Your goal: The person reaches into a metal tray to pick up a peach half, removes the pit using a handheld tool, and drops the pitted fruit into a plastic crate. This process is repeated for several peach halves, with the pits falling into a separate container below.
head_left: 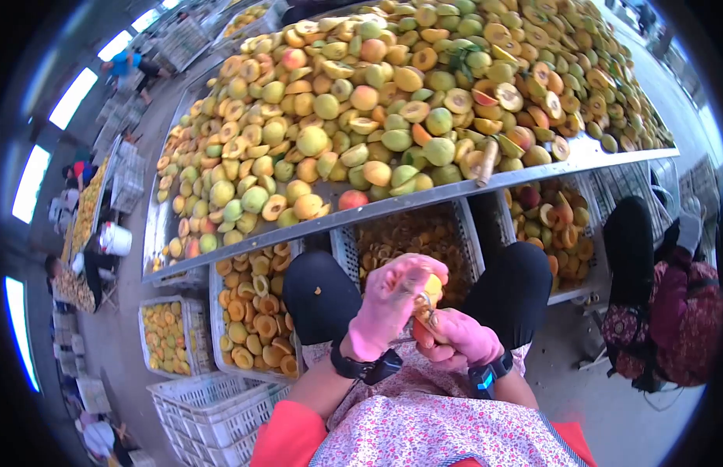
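Note:
Just above my lap, my left hand (391, 305), in a pink glove, is closed around a yellow peach piece (433, 288). My right hand (463, 336), also gloved in pink, meets it from the right. Its fingers are wrapped around a small metal tool (425, 305) that touches the fruit; most of the tool is hidden by the fingers. Something orange-red (422, 335) shows under the right fingers, and I cannot make out whether it is fruit or a handle. Below both hands stands a crate (346, 253) of brown pits and scraps.
A metal table (315, 231) heaped with whole and halved peaches spans the front; a tan stick (487, 163) lies at its edge. Crates of peach halves (256, 327) and whole peaches (165, 335) stand left, above stacked white crates (214, 397). Another person (673, 311) sits right.

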Motion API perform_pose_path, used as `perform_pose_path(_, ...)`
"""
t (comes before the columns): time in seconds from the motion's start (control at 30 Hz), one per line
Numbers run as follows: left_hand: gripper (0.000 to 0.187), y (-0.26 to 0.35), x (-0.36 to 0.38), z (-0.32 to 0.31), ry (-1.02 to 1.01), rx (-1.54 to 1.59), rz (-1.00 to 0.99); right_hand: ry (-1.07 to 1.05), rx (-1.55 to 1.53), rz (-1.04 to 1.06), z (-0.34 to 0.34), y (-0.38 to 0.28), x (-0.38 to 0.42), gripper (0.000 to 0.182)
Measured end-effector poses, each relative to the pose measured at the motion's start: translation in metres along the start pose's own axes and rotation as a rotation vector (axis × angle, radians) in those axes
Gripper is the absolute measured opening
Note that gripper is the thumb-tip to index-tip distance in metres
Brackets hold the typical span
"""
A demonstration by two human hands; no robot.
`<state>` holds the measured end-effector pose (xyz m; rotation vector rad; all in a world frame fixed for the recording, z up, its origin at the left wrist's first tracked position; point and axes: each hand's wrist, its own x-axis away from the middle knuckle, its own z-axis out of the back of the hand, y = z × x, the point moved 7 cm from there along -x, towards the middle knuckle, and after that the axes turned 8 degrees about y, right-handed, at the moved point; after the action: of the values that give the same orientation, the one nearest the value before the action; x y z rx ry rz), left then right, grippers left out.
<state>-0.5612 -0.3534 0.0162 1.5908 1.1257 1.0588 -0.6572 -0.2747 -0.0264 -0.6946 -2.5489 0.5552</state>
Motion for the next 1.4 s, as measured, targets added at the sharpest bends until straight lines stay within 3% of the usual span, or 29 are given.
perform_pose_path(0.07, 0.039, -0.010, 0.001, 0.008, 0.096, -0.088, -0.132, 0.198, 0.195, 0.066, -0.005, -0.004, 0.003, 0.039)
perform_pose_path(0.17, 0.037, -0.001, 0.007, 0.005, -0.033, -0.201, -0.190, 0.147, 0.128, -0.003, -0.005, 0.009, 0.007, 0.040)
perform_pose_path(0.2, 0.035, -0.002, 0.010, 0.006, -0.083, -0.159, -0.100, 0.127, 0.152, -0.031, -0.009, 0.011, 0.006, 0.040)
perform_pose_path(0.27, 0.035, 0.010, 0.014, 0.003, -0.217, -0.086, -0.311, 0.094, 0.044, -0.079, -0.021, 0.016, 0.007, 0.041)
perform_pose_path(0.3, 0.035, 0.014, 0.014, 0.006, -0.198, -0.081, -0.325, 0.101, -0.020, -0.067, -0.024, 0.019, 0.005, 0.041)
perform_pose_path(0.37, 0.039, 0.009, 0.015, 0.005, -0.295, -0.121, -0.153, 0.022, -0.095, -0.093, -0.022, 0.027, 0.003, 0.041)
perform_pose_path(0.47, 0.050, -0.004, 0.018, 0.004, -0.248, -0.028, -0.090, -0.139, -0.377, -0.093, -0.010, 0.045, 0.000, 0.042)
perform_pose_path(0.53, 0.059, -0.018, 0.014, 0.008, -0.065, 0.094, -0.125, -0.154, -0.493, -0.052, -0.003, 0.048, -0.004, 0.043)
perform_pose_path(0.6, 0.058, -0.041, 0.011, 0.007, 0.136, 0.372, 0.031, -0.134, -0.472, -0.055, 0.008, 0.048, -0.008, 0.043)
perform_pose_path(0.7, 0.057, -0.060, 0.010, 0.013, 0.269, 0.514, 0.130, -0.089, -0.465, -0.041, 0.014, 0.047, -0.011, 0.044)
perform_pose_path(0.87, 0.060, -0.089, 0.008, 0.019, 0.354, 0.775, 0.244, -0.167, -0.398, 0.011, 0.009, 0.047, -0.014, 0.044)
perform_pose_path(0.93, 0.058, -0.101, 0.001, 0.028, 0.377, 0.693, 0.177, -0.158, -0.322, 0.092, 0.000, 0.045, -0.018, 0.043)
perform_pose_path(0.97, 0.059, -0.091, 0.010, 0.041, 0.359, 0.653, 0.182, -0.258, -0.353, 0.202, -0.008, 0.040, -0.019, 0.040)
perform_pose_path(1.07, 0.044, -0.059, 0.025, 0.088, 0.317, 0.518, -0.066, -0.255, -0.450, 0.258, 0.007, 0.026, -0.020, 0.037)
perform_pose_path(1.13, 0.035, -0.036, 0.051, 0.126, 0.335, 0.574, -0.118, 0.159, -0.108, 0.125, 0.052, 0.035, -0.021, 0.052)
perform_pose_path(1.2, 0.038, -0.013, 0.084, 0.187, 0.545, 0.485, -0.239, 0.324, 0.118, 0.082, 0.070, 0.047, -0.015, 0.064)
perform_pose_path(1.27, 0.030, -0.011, 0.114, 0.265, 0.907, 0.232, -0.352, 0.392, 0.234, 0.055, 0.071, 0.057, -0.015, 0.074)
perform_pose_path(1.37, 0.026, -0.012, 0.116, 0.350, 1.174, -0.643, -0.171, 0.394, 0.215, -0.008, 0.069, 0.061, -0.029, 0.070)
perform_pose_path(1.4, 0.025, -0.028, 0.095, 0.374, 1.192, -0.973, -0.138, 0.637, 0.471, -0.005, 0.079, 0.057, -0.032, 0.068)
